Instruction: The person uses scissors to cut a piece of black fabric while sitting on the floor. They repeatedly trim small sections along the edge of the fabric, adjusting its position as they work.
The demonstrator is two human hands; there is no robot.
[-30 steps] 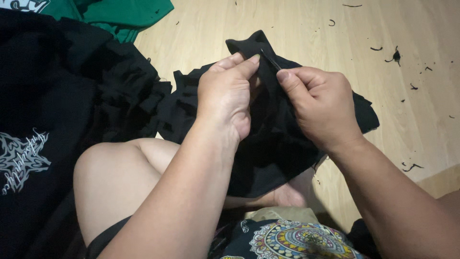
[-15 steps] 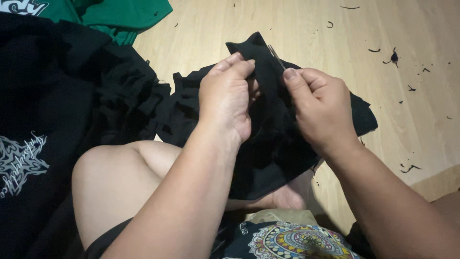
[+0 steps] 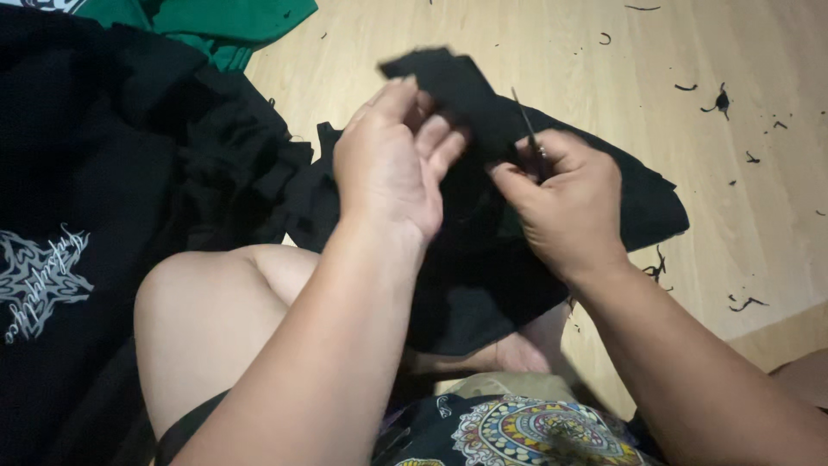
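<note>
My left hand (image 3: 392, 160) pinches the upper edge of a black cloth (image 3: 634, 194) and holds it up over my lap. My right hand (image 3: 565, 194) grips a thin, dark, pointed metal tool (image 3: 524, 116), likely small scissors or a seam ripper, whose tip rests against the raised fold of the cloth. The cloth hangs down between both hands onto my bare knee (image 3: 203, 311) and spreads out onto the wooden floor (image 3: 535, 34) at the right.
A heap of black garments (image 3: 129, 155), one with a white star-like print (image 3: 39, 280), lies at the left. A green garment (image 3: 224, 22) sits at the top left. Several black thread scraps (image 3: 720, 99) litter the floor at the right. A patterned cloth (image 3: 517, 431) covers my lap.
The view has shifted slightly. My left hand has lifted the cloth's corner higher, and the tool in my right hand now shows more clearly against the fold.
</note>
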